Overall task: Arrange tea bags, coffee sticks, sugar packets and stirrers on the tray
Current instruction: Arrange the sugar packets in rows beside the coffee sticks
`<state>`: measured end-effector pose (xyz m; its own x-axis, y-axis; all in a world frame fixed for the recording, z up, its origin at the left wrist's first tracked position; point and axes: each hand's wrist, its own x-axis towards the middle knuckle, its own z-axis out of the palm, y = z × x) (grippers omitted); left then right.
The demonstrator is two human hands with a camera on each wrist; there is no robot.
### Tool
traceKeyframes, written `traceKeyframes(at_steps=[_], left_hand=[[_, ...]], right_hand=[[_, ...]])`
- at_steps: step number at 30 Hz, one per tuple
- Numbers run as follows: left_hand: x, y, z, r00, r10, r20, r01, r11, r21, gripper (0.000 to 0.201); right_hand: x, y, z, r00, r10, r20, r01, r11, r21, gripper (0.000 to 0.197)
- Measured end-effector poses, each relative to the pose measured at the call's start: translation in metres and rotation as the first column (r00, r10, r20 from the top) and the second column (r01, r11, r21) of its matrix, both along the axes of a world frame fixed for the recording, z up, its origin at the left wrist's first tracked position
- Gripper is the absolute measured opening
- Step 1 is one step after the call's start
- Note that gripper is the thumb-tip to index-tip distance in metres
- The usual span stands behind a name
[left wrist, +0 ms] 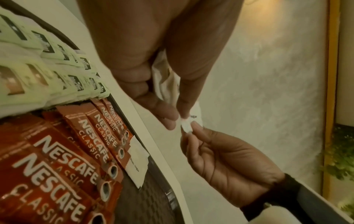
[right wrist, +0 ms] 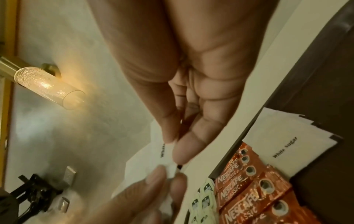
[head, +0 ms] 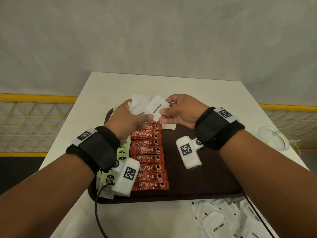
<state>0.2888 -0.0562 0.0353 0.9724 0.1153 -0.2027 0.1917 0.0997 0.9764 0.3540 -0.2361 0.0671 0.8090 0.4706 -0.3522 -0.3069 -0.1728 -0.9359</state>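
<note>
My left hand grips a bunch of white sugar packets above the far end of the dark brown tray. My right hand pinches one packet marked White Sugar at the front of that bunch; its corner sits between thumb and finger. On the tray, red Nescafe coffee sticks lie in an overlapping column. Pale green tea bags line the left side, partly hidden by my left wrist. A few sugar packets lie flat at the column's far end. I see no stirrers.
More loose sugar packets lie in a heap on the white table near its front right. A clear glass dish stands at the table's right edge. A yellow mesh railing runs behind the table on both sides.
</note>
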Motion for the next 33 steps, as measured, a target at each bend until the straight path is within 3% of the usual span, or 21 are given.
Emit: traceKeyframes(at_steps=[2,5,7,12,22,28,33], left_hand=[[0.000,0.001,0.002,1.000,-0.015,0.007,0.014,0.996,0.090,0.054],[0.000,0.003,0.007,0.997,-0.077,-0.009,0.077,0.958,0.276,0.056],[0.000,0.003,0.010,0.993,-0.114,-0.021,0.115,0.945,0.306,0.058],[-0.005,0.005,0.008,0.992,-0.114,-0.063,0.118,0.990,0.074,0.046],[-0.012,0.011,0.005,0.988,-0.094,-0.121,0.084,0.993,-0.080,0.035],[-0.015,0.015,0.004,0.985,-0.081,-0.150,0.067,0.993,-0.098,0.032],[-0.015,0.016,0.006,0.980,-0.106,-0.170,0.077,0.983,-0.169,0.032]], right_hand=[[-0.002,-0.001,0.000,0.996,0.040,0.081,-0.030,0.992,-0.120,0.025],[0.000,-0.004,0.000,0.912,0.143,0.384,0.024,0.916,-0.399,0.026],[0.004,-0.008,0.000,0.882,0.196,0.428,0.035,0.879,-0.475,0.020],[0.013,-0.033,-0.012,0.987,-0.084,0.138,0.124,0.940,-0.317,0.014],[0.020,-0.022,-0.037,0.987,-0.105,-0.124,-0.001,0.761,-0.648,0.025],[0.034,-0.010,-0.051,0.983,-0.154,-0.097,0.042,0.709,-0.704,0.041],[0.037,-0.008,-0.056,0.979,-0.188,-0.076,0.072,0.675,-0.735,0.033]])
